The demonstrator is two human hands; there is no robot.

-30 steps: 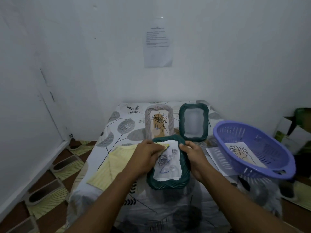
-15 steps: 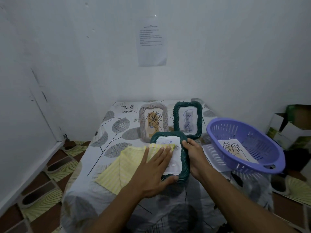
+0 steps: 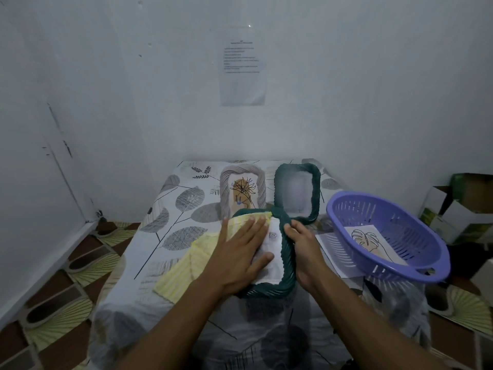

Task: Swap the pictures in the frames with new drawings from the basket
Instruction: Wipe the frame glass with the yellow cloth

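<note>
Three frames sit on the table (image 3: 186,198): a grey frame (image 3: 226,188) and a far green frame (image 3: 316,193) stand upright, and the near frame (image 3: 269,291) lies flat. The left hand (image 3: 240,252), fingers straight, presses a yellow cloth (image 3: 184,271) onto its glass. The right hand (image 3: 304,249) grips its right rim. This looks like wiping. The next move probably calls for clearing the cloth, then reaching right for the drawing (image 3: 370,241) in the basket (image 3: 354,209), which rests on a loose sheet (image 3: 330,244).

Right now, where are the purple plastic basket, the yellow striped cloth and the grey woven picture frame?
purple plastic basket (image 3: 368,209): head view, on its far slotted wall.
yellow striped cloth (image 3: 184,279): head view, on its lower, uncovered part.
grey woven picture frame (image 3: 226,193): head view, on the left side of its rim.
</note>
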